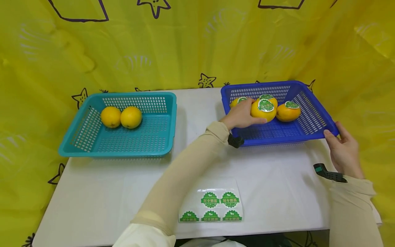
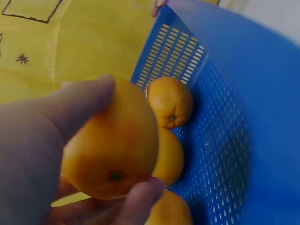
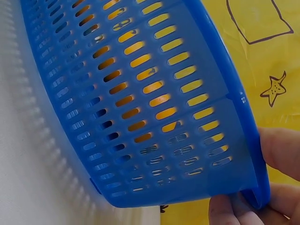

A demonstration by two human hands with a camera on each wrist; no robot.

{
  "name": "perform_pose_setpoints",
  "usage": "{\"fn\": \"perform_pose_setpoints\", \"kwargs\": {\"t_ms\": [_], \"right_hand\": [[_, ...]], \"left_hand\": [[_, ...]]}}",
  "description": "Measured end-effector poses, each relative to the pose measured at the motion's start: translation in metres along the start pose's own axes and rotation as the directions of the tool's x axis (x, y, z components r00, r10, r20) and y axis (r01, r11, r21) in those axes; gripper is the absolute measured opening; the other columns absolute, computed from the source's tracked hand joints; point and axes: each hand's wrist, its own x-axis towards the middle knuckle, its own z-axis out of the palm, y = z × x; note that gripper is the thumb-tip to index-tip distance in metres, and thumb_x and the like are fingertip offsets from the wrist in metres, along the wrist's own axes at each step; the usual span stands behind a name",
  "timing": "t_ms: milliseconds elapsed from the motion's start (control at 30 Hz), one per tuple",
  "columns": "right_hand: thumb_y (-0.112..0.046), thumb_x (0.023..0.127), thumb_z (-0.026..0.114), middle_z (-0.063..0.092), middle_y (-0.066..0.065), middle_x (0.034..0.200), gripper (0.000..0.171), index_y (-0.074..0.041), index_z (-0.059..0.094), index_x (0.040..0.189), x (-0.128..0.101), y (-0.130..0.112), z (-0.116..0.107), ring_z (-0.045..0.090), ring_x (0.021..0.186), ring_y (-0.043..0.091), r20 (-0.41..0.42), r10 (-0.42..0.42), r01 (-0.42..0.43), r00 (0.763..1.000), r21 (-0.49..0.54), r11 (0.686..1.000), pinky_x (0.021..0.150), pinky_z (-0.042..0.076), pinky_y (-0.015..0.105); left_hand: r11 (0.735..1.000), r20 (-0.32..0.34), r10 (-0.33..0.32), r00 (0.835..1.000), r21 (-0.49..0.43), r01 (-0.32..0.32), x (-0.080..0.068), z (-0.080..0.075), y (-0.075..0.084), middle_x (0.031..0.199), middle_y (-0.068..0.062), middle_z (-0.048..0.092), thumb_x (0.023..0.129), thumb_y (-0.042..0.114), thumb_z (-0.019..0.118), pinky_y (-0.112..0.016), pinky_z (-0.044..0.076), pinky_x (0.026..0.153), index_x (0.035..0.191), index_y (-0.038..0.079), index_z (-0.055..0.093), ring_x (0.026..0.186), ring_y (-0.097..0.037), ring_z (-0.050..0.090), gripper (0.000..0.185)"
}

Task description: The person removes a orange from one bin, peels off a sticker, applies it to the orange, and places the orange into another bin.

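Note:
My left hand (image 1: pixel 242 114) grips an orange (image 2: pixel 117 140) with a green and white sticker on its upper side, above the blue basket (image 1: pixel 277 140). In the left wrist view the thumb lies over the fruit and the fingers curl beneath it. Several oranges lie together behind it in the basket, among them one (image 1: pixel 285 115) with the same kind of sticker on top. My right hand (image 1: pixel 345 151) pinches the rim at the basket's near right corner, thumb on the inner side and fingers underneath, as the right wrist view shows.
A teal basket (image 1: pixel 154 151) stands on the left of the white table (image 1: pixel 117 192) with two plain oranges (image 1: pixel 131 117) in it. Near the front edge lies a sheet of green stickers (image 1: pixel 210 199), with its left part behind the left forearm. Yellow patterned cloth (image 1: pixel 185 51) hangs behind.

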Motion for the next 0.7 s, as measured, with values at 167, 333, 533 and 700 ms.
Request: {"fn": "perform_pose_setpoints", "kwargs": {"t_ms": [167, 333, 533, 700], "right_hand": [[-0.003, 0.093, 0.061, 0.000, -0.008, 0.161, 0.084, -0.016, 0.006, 0.156, -0.002, 0.000, -0.004, 0.049, 0.121, 0.006, -0.004, 0.007, -0.007, 1.000, 0.009, 1.000, 0.095, 0.034, 0.015], [-0.003, 0.094, 0.061, -0.001, -0.010, 0.160, 0.083, -0.016, 0.007, 0.156, -0.005, 0.000, -0.007, 0.046, 0.123, 0.005, -0.009, 0.017, -0.017, 1.000, 0.013, 1.000, 0.096, 0.032, 0.016], [-0.004, 0.092, 0.064, 0.001, -0.011, 0.160, 0.085, -0.020, 0.010, 0.156, -0.001, -0.001, -0.004, 0.047, 0.122, 0.006, -0.028, 0.033, -0.033, 0.999, -0.015, 0.999, 0.096, 0.033, 0.018], [-0.006, 0.091, 0.065, 0.001, -0.010, 0.160, 0.087, -0.019, 0.009, 0.156, 0.000, -0.002, 0.000, 0.047, 0.122, 0.006, -0.021, 0.046, -0.047, 0.999, -0.030, 0.998, 0.096, 0.034, 0.018]], "left_hand": [[0.977, 0.084, -0.118, 0.989, 0.189, 0.101, 0.014, 0.009, 0.010, 0.114, 0.000, 0.056, 0.080, 0.051, 0.075, -0.024, 0.043, 0.086, 0.135, 0.007, 0.044, 0.099, -0.012, 0.054, 0.076], [0.925, 0.113, -0.211, 0.971, 0.344, 0.161, 0.021, 0.014, 0.021, 0.105, 0.002, 0.057, 0.079, 0.047, 0.077, -0.026, 0.044, 0.083, 0.123, 0.011, 0.053, 0.092, -0.011, 0.054, 0.062], [0.861, 0.112, -0.313, 0.943, 0.451, 0.233, 0.024, 0.015, 0.026, 0.111, 0.004, 0.058, 0.078, 0.046, 0.079, -0.028, 0.044, 0.088, 0.121, 0.015, 0.061, 0.097, -0.014, 0.054, 0.056], [0.847, 0.113, -0.395, 0.912, 0.428, 0.315, 0.026, 0.016, 0.024, 0.112, 0.004, 0.059, 0.077, 0.037, 0.083, -0.028, 0.046, 0.083, 0.118, 0.016, 0.066, 0.098, -0.017, 0.049, 0.049]]}}
